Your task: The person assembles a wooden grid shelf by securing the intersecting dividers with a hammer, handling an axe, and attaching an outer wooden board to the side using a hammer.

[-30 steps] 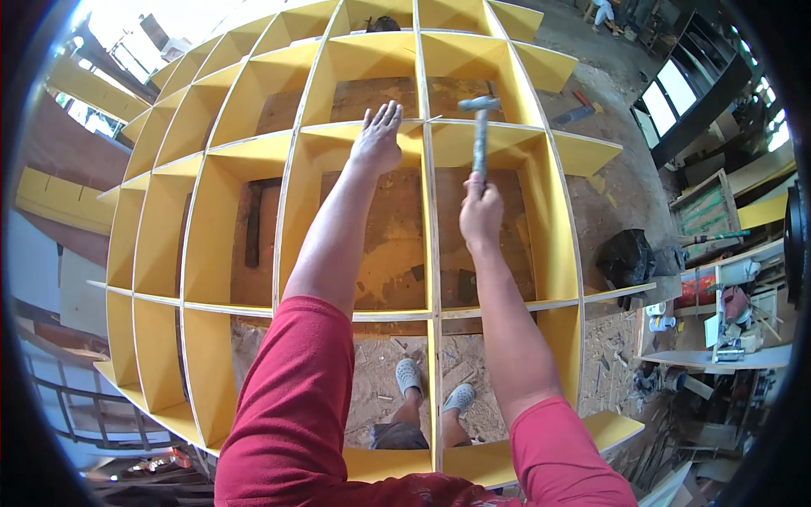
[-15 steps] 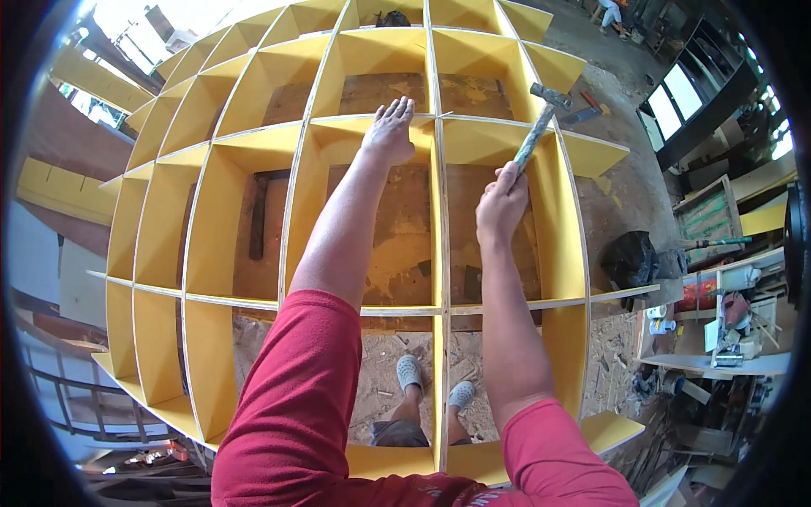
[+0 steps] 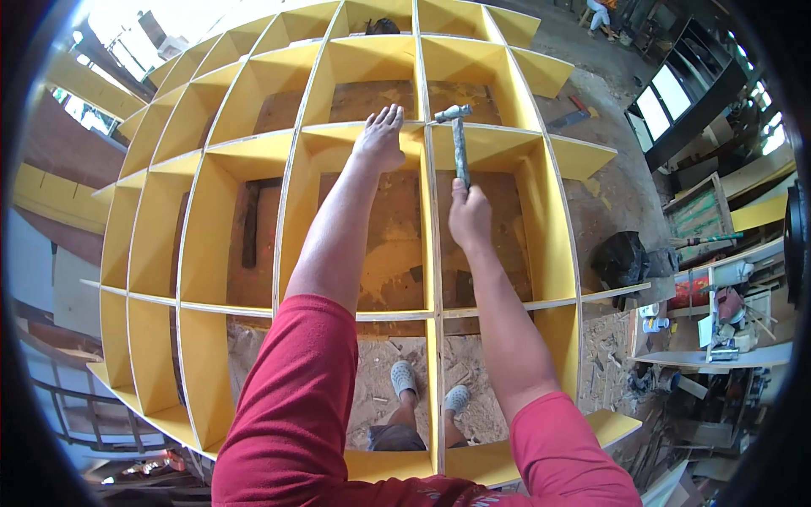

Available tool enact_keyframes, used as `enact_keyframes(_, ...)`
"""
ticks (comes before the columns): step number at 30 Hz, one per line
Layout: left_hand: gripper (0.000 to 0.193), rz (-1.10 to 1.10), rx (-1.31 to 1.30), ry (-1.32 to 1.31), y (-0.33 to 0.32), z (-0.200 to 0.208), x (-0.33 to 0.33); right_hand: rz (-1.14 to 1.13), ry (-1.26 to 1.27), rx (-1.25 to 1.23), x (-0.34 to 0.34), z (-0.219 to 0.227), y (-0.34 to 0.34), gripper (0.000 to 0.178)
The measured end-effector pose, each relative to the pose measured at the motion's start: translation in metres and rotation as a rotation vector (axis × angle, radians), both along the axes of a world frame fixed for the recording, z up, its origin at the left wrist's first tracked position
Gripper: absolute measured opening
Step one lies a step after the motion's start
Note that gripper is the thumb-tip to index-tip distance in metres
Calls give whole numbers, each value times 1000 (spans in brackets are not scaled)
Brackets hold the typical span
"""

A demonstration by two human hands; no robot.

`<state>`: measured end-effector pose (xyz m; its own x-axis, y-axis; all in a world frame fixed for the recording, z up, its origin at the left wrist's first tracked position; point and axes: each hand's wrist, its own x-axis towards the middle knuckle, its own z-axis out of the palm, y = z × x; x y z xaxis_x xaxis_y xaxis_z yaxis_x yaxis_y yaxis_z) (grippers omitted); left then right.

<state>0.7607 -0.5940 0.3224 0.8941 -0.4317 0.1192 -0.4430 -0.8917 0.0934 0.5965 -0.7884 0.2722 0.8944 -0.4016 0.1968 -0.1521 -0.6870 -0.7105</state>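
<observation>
A large yellow plywood grid frame [image 3: 363, 315] of interlocking upright boards surrounds me, with open square cells. My left hand [image 3: 380, 139] lies with fingers stretched out over the top edge of a cross board, left of a joint where two boards meet. In my right hand [image 3: 470, 215] is a hammer [image 3: 459, 152], held by its worn, greenish-grey handle. The hammer's metal head is at the joint, just right of my left hand; whether it touches the wood I cannot tell.
A handsaw [image 3: 568, 118] lies on the floor past the frame's right side. A black plastic bag [image 3: 619, 258] sits right of the frame, beside an open box [image 3: 718, 359] of cans and tools. Wood scraps litter the floor. Another person [image 3: 601, 17] is at the far right.
My right hand has swung the hammer left and down, from above the right-hand cells to the joint. My left hand stays on the cross board. The whole view has shifted slightly.
</observation>
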Motion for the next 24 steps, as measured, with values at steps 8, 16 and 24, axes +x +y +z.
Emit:
enact_keyframes(8,101,-24,-43,-3,-5,7,-8,-176,-367,490,0,16,2,44)
enact_keyframes(16,99,6,-45,-33,12,4,-8,-131,-395,729,-2,61,-7,42)
enact_keyframes(24,100,10,-29,-1,9,3,-10,-7,-50,342,-6,24,13,47)
